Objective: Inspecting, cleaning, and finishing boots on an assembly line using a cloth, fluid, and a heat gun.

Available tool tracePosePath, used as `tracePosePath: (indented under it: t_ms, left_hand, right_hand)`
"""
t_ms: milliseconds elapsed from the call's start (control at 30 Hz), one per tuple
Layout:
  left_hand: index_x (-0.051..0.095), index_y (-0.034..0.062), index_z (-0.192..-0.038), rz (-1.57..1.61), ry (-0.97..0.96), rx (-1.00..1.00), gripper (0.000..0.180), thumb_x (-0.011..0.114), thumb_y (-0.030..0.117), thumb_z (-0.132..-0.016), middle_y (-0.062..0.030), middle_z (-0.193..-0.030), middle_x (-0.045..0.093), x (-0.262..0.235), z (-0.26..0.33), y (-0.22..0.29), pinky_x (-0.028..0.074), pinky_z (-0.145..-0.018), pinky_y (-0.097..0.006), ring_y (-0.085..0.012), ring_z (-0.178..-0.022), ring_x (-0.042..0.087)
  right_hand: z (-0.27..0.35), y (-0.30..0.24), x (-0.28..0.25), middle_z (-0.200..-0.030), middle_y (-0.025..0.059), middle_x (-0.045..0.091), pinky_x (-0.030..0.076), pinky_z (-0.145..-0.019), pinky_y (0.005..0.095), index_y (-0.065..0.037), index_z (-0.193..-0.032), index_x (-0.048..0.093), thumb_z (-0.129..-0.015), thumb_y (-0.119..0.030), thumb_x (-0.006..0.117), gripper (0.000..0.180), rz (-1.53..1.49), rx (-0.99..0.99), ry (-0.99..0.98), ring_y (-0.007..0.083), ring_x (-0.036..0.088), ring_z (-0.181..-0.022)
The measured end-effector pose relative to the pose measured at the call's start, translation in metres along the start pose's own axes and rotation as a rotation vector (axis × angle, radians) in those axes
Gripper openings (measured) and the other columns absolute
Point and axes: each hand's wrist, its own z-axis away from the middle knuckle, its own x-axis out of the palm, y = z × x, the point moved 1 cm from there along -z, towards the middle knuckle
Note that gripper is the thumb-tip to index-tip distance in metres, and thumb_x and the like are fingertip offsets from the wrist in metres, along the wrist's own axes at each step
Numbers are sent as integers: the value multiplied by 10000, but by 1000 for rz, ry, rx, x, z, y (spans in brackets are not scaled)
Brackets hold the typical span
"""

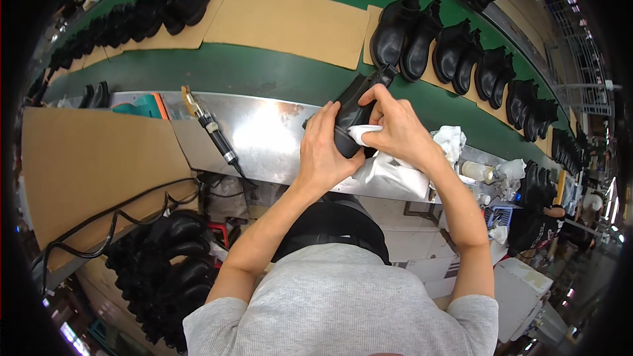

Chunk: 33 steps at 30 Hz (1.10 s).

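Observation:
A black ankle boot (353,109) is held over the metal workbench (264,138). My left hand (323,151) grips it from the left, around its lower part. My right hand (399,125) presses a white cloth (361,133) against the boot's side, with the fingers curled over the boot's top. More white cloth (392,175) lies bunched under my hands on the bench edge.
A green conveyor belt (264,72) carries rows of black boots (422,39) on cardboard sheets (290,23). A hand tool with a cable (214,132) lies on the bench. Black boots (165,270) are piled at lower left. Small bottles (478,171) stand at right.

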Motion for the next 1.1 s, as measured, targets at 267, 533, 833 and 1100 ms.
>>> tracePosePath:
  t_ms: [267, 533, 833, 1100]
  left_hand:
    - [44, -100, -1414, -26, 59, 9, 1137, 794, 158, -600, -313, -1222, 469, 10, 7, 0, 419, -931, -451, -426, -1096, 497]
    - [8, -127, -1406, 5, 96, 12, 1176, 789, 122, -563, -334, -1204, 442, 20, 7, 4, 349, -970, -474, -453, -1103, 458]
    - [-35, -50, -1438, 39, -20, -47, 1197, 775, 144, -578, -290, -1228, 462, -5, -3, -8, 399, -953, -449, -420, -1096, 477]
    - [-7, -50, -1442, 18, -59, -47, 1188, 776, 147, -570, -276, -1204, 484, -8, -10, -7, 422, -930, -440, -401, -1084, 501]
  right_hand:
    - [-30, -23, -9, -711, 249, 600, 486, -642, 403, 75, -911, 505, -610, -164, 690, 427, 286, 118, -237, 377, 623, -704]
    - [-33, -21, -3, -672, 212, 582, 478, -625, 380, 60, -910, 516, -618, -188, 696, 423, 466, 123, -130, 342, 596, -653]
    - [-26, 3, -6, -596, 93, 533, 398, -527, 281, 16, -1002, 480, -588, -39, 640, 447, -3, -24, -183, 131, 513, -550]
    - [-30, 0, -9, -576, 85, 534, 394, -532, 274, 15, -948, 504, -573, -54, 654, 410, 6, -32, -173, 157, 510, -536]
